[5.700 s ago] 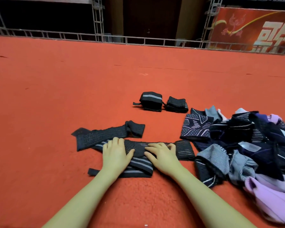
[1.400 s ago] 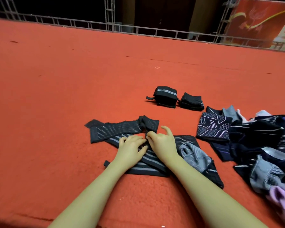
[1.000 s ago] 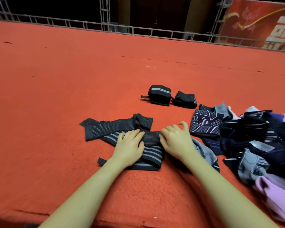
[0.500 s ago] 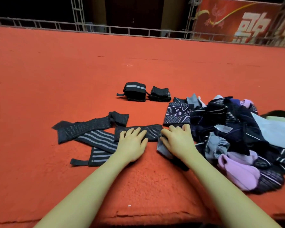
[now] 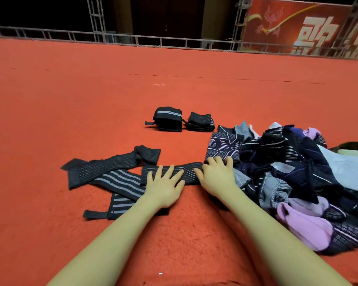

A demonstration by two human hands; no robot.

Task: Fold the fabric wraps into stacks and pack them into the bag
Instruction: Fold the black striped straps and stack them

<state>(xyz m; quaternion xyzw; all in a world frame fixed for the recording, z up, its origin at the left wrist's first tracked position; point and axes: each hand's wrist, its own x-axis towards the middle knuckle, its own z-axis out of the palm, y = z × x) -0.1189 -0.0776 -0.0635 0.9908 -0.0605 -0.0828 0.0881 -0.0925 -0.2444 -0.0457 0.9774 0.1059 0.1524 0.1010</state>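
- On the red carpet (image 5: 70,104), open floor stretches left and ahead to a metal railing (image 5: 132,41); a heap of mixed fabric (image 5: 298,174) crowds the right.
- Two folded wraps (image 5: 183,119) sit ahead, well apart from the hands.
- Left hand (image 5: 163,185) lies flat, fingers spread, on a black wrap strip (image 5: 188,172).
- Right hand (image 5: 217,175), fingers loosely bent, presses the strip's right end beside the heap.

1. From nine to twelve o'clock the red carpet (image 5: 74,104) lies bare; my left hand (image 5: 163,185) passes freely.
2. At three o'clock the fabric pile (image 5: 298,174) blocks my right hand (image 5: 216,178).
3. At twelve sit two folded wraps (image 5: 182,119).
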